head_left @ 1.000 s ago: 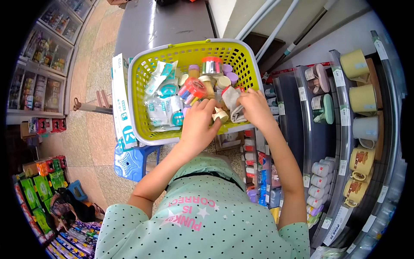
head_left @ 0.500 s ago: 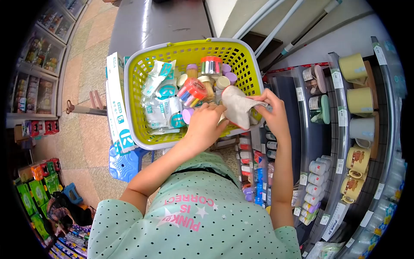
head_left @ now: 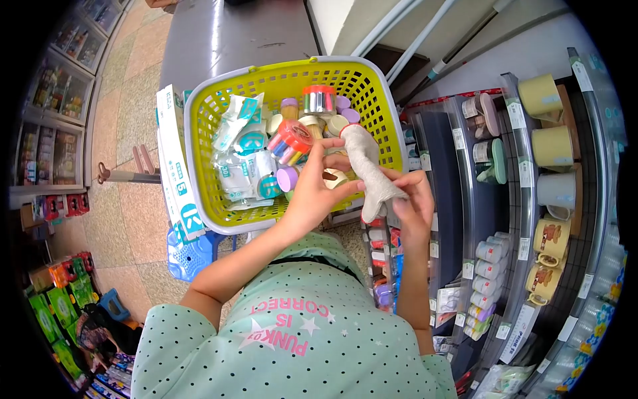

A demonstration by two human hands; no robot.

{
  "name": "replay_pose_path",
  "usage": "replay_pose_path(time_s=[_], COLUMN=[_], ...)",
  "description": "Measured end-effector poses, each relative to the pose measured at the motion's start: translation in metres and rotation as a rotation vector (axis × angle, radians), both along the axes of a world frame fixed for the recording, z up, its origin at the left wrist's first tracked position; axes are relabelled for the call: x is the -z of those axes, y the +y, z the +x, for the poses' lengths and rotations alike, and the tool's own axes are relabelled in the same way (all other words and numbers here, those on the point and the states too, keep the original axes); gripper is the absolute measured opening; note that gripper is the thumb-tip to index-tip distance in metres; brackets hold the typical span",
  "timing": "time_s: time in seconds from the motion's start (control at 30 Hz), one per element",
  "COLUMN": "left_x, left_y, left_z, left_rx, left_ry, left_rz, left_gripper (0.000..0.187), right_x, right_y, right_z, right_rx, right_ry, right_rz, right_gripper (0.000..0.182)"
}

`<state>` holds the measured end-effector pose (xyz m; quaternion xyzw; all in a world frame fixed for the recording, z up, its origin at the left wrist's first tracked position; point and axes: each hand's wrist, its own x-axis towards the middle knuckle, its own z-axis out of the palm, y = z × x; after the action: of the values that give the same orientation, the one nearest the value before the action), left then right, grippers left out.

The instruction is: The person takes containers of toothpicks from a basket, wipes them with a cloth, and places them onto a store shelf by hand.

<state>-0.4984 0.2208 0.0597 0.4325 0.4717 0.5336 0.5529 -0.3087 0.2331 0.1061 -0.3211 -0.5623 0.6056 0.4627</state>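
Pinching a pale knitted glove (head_left: 365, 159) by its lower end, the right hand (head_left: 415, 197) has the only clear grip; the left hand (head_left: 315, 185) is spread beside it, thumb and fingers parted. The glove slants over the basket's near right rim. It should be light, limp, not slippery or fragile; its red-edged cuff seems a good hold. Beyond, the yellow basket (head_left: 287, 70) carries marker jars (head_left: 290, 141) and white packs (head_left: 240, 176); farthest runs a grey tabletop (head_left: 239, 34).
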Motion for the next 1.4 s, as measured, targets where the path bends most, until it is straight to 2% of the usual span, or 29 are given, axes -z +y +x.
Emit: replay_pose_path(time_s=[0.03, 0.17, 0.3, 0.43, 0.57, 0.73, 0.83, 0.93, 1.0, 1.13, 1.17, 1.27, 1.4], left_x=[-0.002, -0.012, -0.022, -0.026, -0.027, -0.026, -0.026, -0.033, -0.034, -0.034, -0.034, -0.031, -0.030], left_y=[-0.001, 0.000, -0.002, -0.007, -0.012, -0.015, -0.016, -0.018, -0.019, -0.017, -0.017, -0.015, -0.014], left_z=[-0.001, -0.004, -0.003, -0.005, 0.000, -0.002, -0.007, -0.011, -0.011, -0.010, -0.010, -0.012, -0.012], left_rx=[0.002, 0.074, 0.093, 0.136, 0.099, 0.120, 0.151, 0.151, 0.152, 0.176, 0.182, 0.220, 0.161], left_ry=[0.033, 0.153, 0.069, 0.084, 0.153, 0.191, 0.241, 0.358, 0.420, 0.452, 0.454, 0.442, 0.469], left_rz=[0.003, 0.030, 0.041, 0.148, 0.266, 0.269, 0.249, 0.276, 0.336, 0.471, 0.497, 0.552, 0.581], left_gripper=[0.068, 0.073, 0.080, 0.082, 0.085, 0.076, 0.065, 0.051, 0.044, 0.039, 0.038, 0.038, 0.038], right_x=[0.004, -0.011, -0.010, -0.023, -0.032, -0.027, -0.026, -0.035, -0.035, -0.036, -0.035, -0.033, -0.029], right_y=[-0.002, -0.016, -0.021, -0.015, -0.016, -0.021, -0.025, -0.023, -0.019, -0.017, -0.017, -0.017, -0.016], right_z=[0.000, -0.004, -0.005, 0.001, 0.005, 0.006, 0.007, -0.003, -0.005, 0.004, 0.003, 0.006, 0.011], right_rx=[-0.018, 0.112, 0.201, 0.044, -0.010, 0.044, 0.239, 0.362, 0.282, 0.040, 0.075, 0.027, 0.066], right_ry=[0.076, -0.316, -0.434, -0.593, -0.689, -0.679, -0.747, -0.677, -0.763, -0.996, -0.971, -0.898, -0.851], right_rz=[-0.023, 0.201, 0.217, 0.479, 0.539, 0.568, 0.731, 0.639, 0.633, 0.659, 0.732, 0.701, 0.648], right_gripper=[0.040, 0.060, 0.042, 0.043, 0.042, 0.046, 0.050, 0.072, 0.076, 0.074, 0.069, 0.064, 0.051])
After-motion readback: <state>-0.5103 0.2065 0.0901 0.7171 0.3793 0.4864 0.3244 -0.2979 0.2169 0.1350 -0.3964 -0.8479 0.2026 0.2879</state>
